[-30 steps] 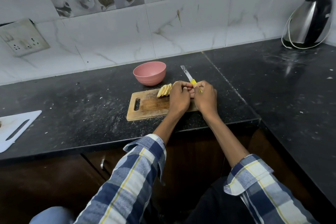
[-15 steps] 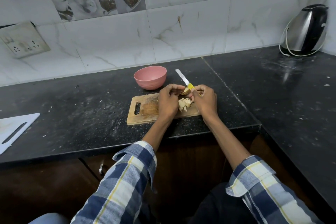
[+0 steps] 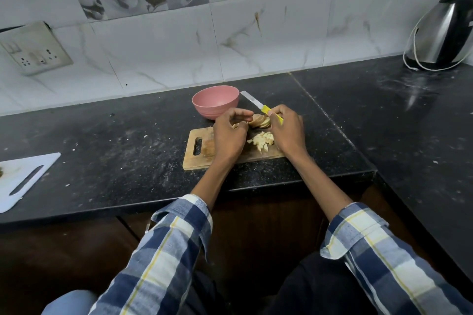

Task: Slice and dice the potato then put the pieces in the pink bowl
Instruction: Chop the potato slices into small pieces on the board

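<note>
A white board (image 3: pixel 24 176) lies at the far left, its near corner close to the counter (image 3: pixel 115 151) edge, with a broad stretch of bare black counter between it and the wooden board (image 3: pixel 198 158). The wooden board sits near the counter's front edge, its handle slot to the left. Just behind it, the pink bowl (image 3: pixel 215 104) stands beside the board's far edge. The left hand (image 3: pixel 229 135) hovers over the board's middle, fingers curled and pinching the stacked slices (image 3: pixel 259 121) at the board's far side. Diced bits (image 3: pixel 262 142) lie in a heap between the two hands, on the board's right half. The right hand (image 3: pixel 288 130) grasps the knife (image 3: pixel 263 108) by its yellow handle, blade pointing away toward the bowl's right side. Right of the board the counter runs bare to the corner, where a kettle (image 3: pixel 442 36) stands against the wall.
</note>
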